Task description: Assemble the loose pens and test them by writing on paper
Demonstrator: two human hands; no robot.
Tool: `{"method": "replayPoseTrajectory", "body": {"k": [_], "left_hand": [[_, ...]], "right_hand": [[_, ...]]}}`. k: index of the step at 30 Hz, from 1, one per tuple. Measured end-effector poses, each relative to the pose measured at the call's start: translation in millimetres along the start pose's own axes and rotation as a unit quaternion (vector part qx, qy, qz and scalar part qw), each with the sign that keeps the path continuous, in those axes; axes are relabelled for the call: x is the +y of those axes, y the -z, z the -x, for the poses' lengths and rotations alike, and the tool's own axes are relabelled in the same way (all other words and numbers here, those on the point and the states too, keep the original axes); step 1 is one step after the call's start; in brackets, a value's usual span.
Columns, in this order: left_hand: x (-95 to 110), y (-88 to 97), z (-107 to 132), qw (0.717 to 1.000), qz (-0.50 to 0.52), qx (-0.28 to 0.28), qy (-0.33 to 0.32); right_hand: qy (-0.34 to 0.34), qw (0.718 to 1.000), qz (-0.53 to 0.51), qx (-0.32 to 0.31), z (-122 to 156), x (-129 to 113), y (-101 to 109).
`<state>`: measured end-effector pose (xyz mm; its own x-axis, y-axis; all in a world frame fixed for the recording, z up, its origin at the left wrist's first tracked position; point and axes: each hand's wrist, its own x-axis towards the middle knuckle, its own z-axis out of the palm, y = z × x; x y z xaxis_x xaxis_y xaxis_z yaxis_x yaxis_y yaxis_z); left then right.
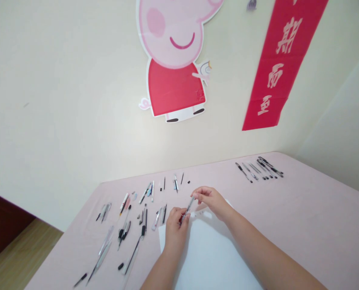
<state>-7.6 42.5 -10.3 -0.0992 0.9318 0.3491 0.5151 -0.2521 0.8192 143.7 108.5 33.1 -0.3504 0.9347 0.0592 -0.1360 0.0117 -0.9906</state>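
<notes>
Between my two hands is a slim pen [189, 206] with a clear, greyish barrel, tilted up to the right. My left hand [177, 225] is closed around its lower end. The fingertips of my right hand [209, 199] pinch its upper end. Both hands are above a white sheet [209, 249] on the table. Left of my left hand lie pen parts, among them a clear barrel with dark pieces [159, 216] and a black-gripped pen part [143, 225]. Whatever my left fingers cover of the pen is hidden.
The pink-covered table [312, 233] meets a pale wall. Several pen parts, refills and a black cap [120, 266] are spread on the left side. At the back right, several pens [267, 167] lie in a row. A pink pig cutout [176, 86] and a red banner [273, 76] are on the wall.
</notes>
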Motion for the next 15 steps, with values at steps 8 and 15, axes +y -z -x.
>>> {"method": "replayPoseTrajectory", "body": {"k": [8, 15], "left_hand": [[0.0, 0.0, 0.0, 1.000, 0.015, 0.003, -0.001], [-0.6, -0.9, -0.5, 1.000, 0.017, -0.001, 0.005]], "right_hand": [[0.006, 0.999, -0.001, -0.032, 2.1, -1.8, -2.0], [-0.013, 1.000, -0.013, -0.002, 0.7, -1.6, -2.9]]}}
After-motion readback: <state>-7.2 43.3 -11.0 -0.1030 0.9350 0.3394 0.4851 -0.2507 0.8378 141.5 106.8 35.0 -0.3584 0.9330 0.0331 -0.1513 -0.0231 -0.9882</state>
